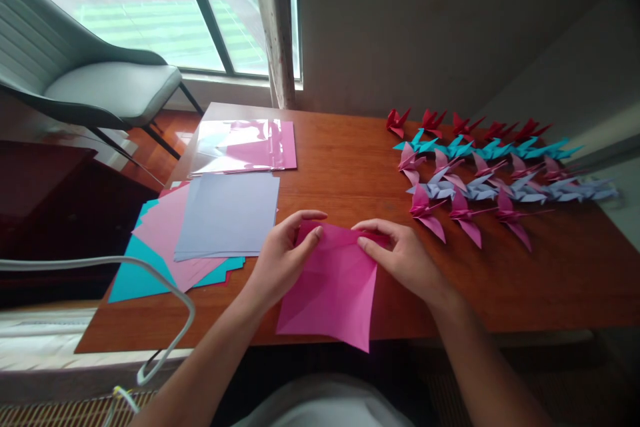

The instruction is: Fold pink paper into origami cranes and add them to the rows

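Note:
Both hands grip a bright pink sheet of origami paper (pixel 333 287) that shows faint creases. My left hand (pixel 285 253) pinches its upper left corner between thumb and fingers. At the upper right corner, my right hand (pixel 405 257) pinches the paper the same way. The sheet's lower edge curves over the front edge of the table. Several folded paper cranes stand in rows to the right: red ones (pixel 395 123), turquoise ones (pixel 457 147), light pink ones (pixel 410 163), pale lilac ones (pixel 477 190) and magenta ones (pixel 465 215).
Left of my hands lie pale lilac sheets (pixel 227 213) over light pink (pixel 163 230) and turquoise paper (pixel 143 273). A clear plastic packet (pixel 237 147) with pink paper lies behind them on the wooden table (pixel 340 167). A white cable (pixel 187 313) loops at front left; a chair (pixel 115 90) stands beyond.

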`<state>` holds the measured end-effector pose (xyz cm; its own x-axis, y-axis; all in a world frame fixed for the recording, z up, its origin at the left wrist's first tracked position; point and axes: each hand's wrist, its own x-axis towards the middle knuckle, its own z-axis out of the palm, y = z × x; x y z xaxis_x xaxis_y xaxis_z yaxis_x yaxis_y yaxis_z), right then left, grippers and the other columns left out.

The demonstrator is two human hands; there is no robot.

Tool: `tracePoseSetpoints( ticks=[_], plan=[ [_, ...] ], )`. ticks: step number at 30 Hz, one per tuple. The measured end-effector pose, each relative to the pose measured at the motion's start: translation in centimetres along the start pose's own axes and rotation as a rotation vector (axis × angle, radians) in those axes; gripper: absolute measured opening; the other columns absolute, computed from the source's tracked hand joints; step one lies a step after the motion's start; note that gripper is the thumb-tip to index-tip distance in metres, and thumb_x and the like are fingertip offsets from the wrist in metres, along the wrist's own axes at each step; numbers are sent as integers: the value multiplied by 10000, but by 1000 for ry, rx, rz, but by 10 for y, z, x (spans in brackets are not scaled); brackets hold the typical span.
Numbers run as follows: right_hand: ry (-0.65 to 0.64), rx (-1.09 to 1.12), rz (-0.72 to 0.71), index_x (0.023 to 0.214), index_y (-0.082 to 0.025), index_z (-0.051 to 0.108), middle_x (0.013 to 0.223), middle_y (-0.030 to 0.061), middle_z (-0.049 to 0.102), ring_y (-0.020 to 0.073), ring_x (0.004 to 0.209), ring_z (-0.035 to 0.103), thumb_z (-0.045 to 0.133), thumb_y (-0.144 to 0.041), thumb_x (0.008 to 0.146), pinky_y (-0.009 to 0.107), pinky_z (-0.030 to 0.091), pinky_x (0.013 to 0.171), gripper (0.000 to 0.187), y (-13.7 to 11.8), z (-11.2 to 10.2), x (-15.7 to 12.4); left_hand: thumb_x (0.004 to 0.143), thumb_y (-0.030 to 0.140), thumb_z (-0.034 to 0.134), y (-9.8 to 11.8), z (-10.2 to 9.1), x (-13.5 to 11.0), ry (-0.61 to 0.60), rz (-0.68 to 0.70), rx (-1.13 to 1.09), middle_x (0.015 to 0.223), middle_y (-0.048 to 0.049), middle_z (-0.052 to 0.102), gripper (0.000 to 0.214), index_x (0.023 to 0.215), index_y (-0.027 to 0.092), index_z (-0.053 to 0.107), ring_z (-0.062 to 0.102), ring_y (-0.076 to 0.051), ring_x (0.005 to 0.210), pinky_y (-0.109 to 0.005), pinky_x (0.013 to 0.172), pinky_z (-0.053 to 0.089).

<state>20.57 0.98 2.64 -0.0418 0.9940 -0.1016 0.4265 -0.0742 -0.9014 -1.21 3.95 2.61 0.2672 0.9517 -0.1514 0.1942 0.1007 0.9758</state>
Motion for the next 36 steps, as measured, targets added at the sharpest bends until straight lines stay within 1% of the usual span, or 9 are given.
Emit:
tracePoseSetpoints(
  ticks=[4, 8, 10, 13, 16, 20, 26, 32, 36],
  plan=[
    [9, -3, 60, 915, -218, 747, 910, 29, 781, 214, 844, 727, 664, -314, 847, 301, 562, 745, 144, 3, 2, -3, 960, 337, 582, -4, 3, 2, 49, 92, 126, 759, 4, 659, 348, 1277, 194, 590, 602, -150, 651, -244, 589, 466],
    [103, -79, 62, 919, -214, 745, 928, 30, 790, 214, 865, 734, 659, -277, 829, 301, 565, 775, 139, 6, 4, -5, 961, 228, 560, -5, 5, -4, 279, 424, 565, 1249, -136, 671, 409, 1362, 172, 506, 649, -254, 1099, -386, 924, 510],
    [150, -120, 57, 955, -214, 744, 963, 32, 793, 215, 886, 738, 661, -266, 821, 313, 568, 811, 166, 8, 5, -4, 937, 186, 582, -4, 7, -11, 362, 600, 828, 1291, -163, 644, 406, 1338, 152, 533, 592, -303, 1191, -447, 996, 465],
    [200, -182, 45, 983, -212, 739, 981, 43, 795, 231, 904, 746, 650, -264, 826, 344, 571, 840, 188, 13, 7, -4, 921, 137, 578, -5, 10, -22, 242, 719, 1012, 1190, -140, 679, 328, 1248, 155, 597, 613, -285, 1065, -417, 916, 486],
    [256, -278, 15, 1001, -211, 735, 994, 61, 793, 255, 920, 748, 627, -267, 846, 388, 567, 866, 198, 17, 8, -4, 947, 181, 550, -9, 15, -25, 84, 690, 1138, 1204, -134, 680, 264, 1196, 152, 632, 607, -282, 1013, -413, 844, 487],
    [326, -306, -26, 1022, -190, 729, 1000, 101, 777, 269, 905, 736, 637, -336, 873, 415, 569, 861, 228, 21, 10, -6, 995, 269, 482, -13, 17, -22, -50, 555, 1229, 1425, -136, 581, 358, 1318, 156, 589, 557, -312, 1143, -450, 895, 468],
    [309, -92, 54, 1101, -179, 701, 1022, 119, 739, 253, 870, 717, 668, -361, 856, 363, 607, 720, 307, 33, 3, -13, 1007, 287, 427, -10, 16, -19, -109, 485, 1261, 1520, -121, 503, 431, 1410, 173, 533, 513, -328, 1206, -478, 933, 449],
    [127, -85, 7, 1236, -239, 652, 1233, 94, 674, 257, 1126, 656, 652, -180, 779, 366, 589, 867, 460, 38, -7, -20, 997, 327, 463, -7, 14, -14, -137, 474, 1253, 1533, -129, 482, 470, 1439, 173, 506, 506, -328, 1188, -483, 935, 462],
    [173, 66, 85, 1266, -229, 617, 1213, 104, 679, 247, 1065, 678, 675, -220, 772, 333, 591, 783, 497, 37, -2, -22, 1025, 325, 415, -9, 14, -8, -142, 486, 1255, 1521, -113, 500, 446, 1425, 160, 523, 517, -309, 1149, -455, 929, 469]
  ],
)
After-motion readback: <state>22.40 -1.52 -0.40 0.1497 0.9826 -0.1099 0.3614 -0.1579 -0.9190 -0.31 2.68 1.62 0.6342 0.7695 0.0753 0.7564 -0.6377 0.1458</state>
